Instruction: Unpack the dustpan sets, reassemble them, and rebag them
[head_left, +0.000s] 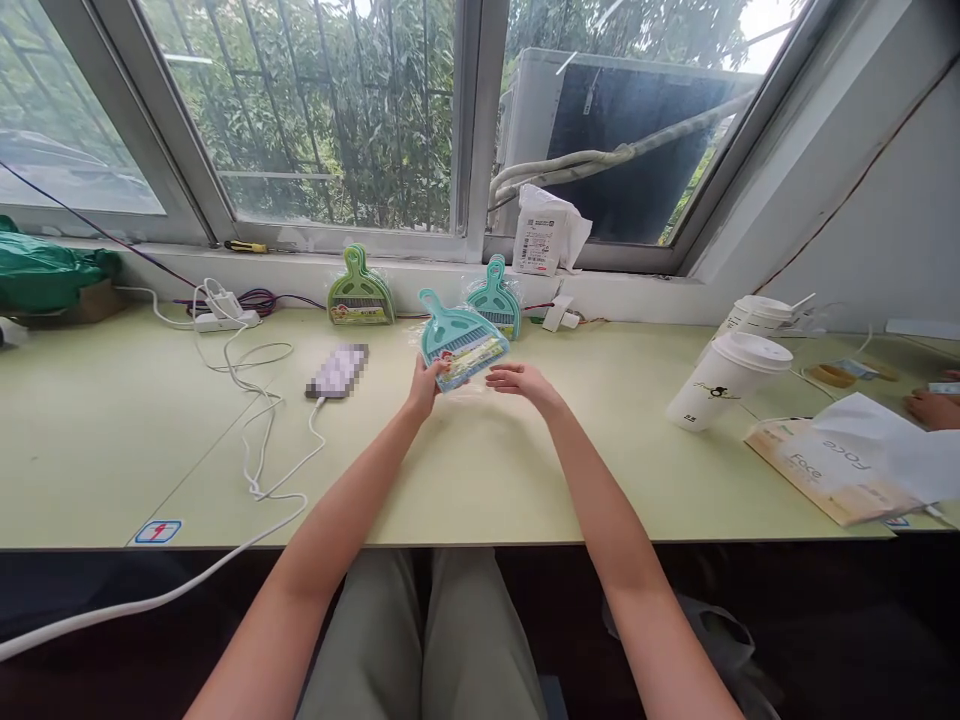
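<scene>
your left hand (424,385) pinches the teal dustpan set (460,342) by its lower edge, handle pointing up-left; right hand (517,381) hovers loose, seemingly just clear.

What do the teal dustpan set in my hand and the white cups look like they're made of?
Dustpan set, held by the left hand: probably moulded plastic, matte teal, inside a clear glossy wrapper that glints at the edges. Cups: likely paper, matte white walls, with smooth lids that look plastic.

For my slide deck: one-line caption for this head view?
Left hand holds a packaged teal mini dustpan set above the desk; right hand open beside it.
</scene>
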